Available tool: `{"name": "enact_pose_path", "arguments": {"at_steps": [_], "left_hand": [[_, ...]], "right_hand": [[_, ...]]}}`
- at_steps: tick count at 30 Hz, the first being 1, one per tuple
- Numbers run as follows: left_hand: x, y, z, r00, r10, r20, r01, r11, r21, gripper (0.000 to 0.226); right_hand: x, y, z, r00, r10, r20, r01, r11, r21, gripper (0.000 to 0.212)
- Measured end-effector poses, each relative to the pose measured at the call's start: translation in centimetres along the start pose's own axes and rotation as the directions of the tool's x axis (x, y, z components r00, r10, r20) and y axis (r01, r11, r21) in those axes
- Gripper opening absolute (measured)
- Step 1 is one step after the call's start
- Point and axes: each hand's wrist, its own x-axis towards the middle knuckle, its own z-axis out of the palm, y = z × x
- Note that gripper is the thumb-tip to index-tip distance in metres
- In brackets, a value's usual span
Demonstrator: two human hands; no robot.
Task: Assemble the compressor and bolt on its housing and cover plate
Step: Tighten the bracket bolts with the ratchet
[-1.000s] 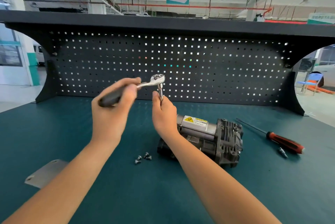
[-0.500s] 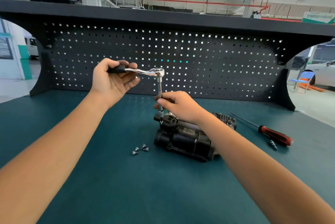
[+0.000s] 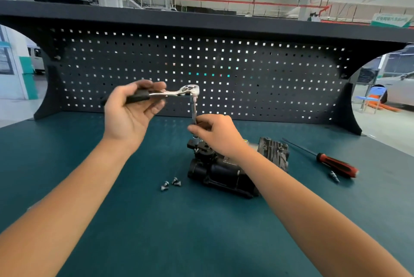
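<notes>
The broad teal bench top [image 3: 134, 220] runs on wide to the left of the work and toward the near side. Its far edge meets a black perforated metal back panel [image 3: 268, 70].

Right of centre lies the black-and-grey metal compressor [image 3: 215, 171]. Its long axis runs roughly across the bench, with the dark cylindrical end to the left and the grey finned casting to the right.

The left hand [image 3: 130, 117] is raised above the bench, its thumb and fingertips curled round the black handle of a chrome ratchet wrench [image 3: 179, 92]. The wrench lies about level with its head pointing right. From that head a slim steel extension bar [image 3: 194, 108] drops straight down onto the black block at the compressor's left end. The right hand [image 3: 217, 133] pinches the bar low down.

A red-and-black-handled screwdriver [image 3: 336, 164] lies well apart on the right, its shaft pointing back and left. A small silver bit [image 3: 333, 176] sits just beside its handle. Two small grey loose bolts [image 3: 170, 183] rest near the compressor's front left corner.
</notes>
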Motion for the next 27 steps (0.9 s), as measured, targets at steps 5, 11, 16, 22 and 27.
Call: {"name": "enact_pose_path", "arguments": {"at_steps": [5,11,16,22,27], "left_hand": [[3.9,-1.3,0.0,0.918,-0.256,-0.302,0.101,0.889,-0.447,0.037],[2.4,-1.1,0.5,0.937,-0.173,-0.303,0.077,0.949,-0.305,0.043],[-3.1,-0.9,2.1,0.973,0.229,0.037,-0.230,0.933,0.276,0.019],[-4.5,-0.2,0.9,0.947,0.204,0.250,-0.287,0.886,0.365,0.028],[1.2,1.5,-0.7,0.966,-0.229,0.121,0.216,0.970,0.108,0.052]], "right_hand": [[0.0,-0.4,-0.8,0.981,0.008,0.191,-0.008,1.000,0.002,0.032],[0.4,-0.4,-0.4,0.992,-0.044,0.117,0.054,0.995,-0.085,0.022],[-0.1,0.4,0.0,1.000,-0.027,-0.007,0.027,0.997,-0.072,0.016],[-0.6,0.7,0.9,0.994,-0.040,-0.103,0.032,0.996,-0.078,0.010],[0.4,0.8,-0.6,0.986,-0.019,0.166,0.007,0.997,0.072,0.029]]}}
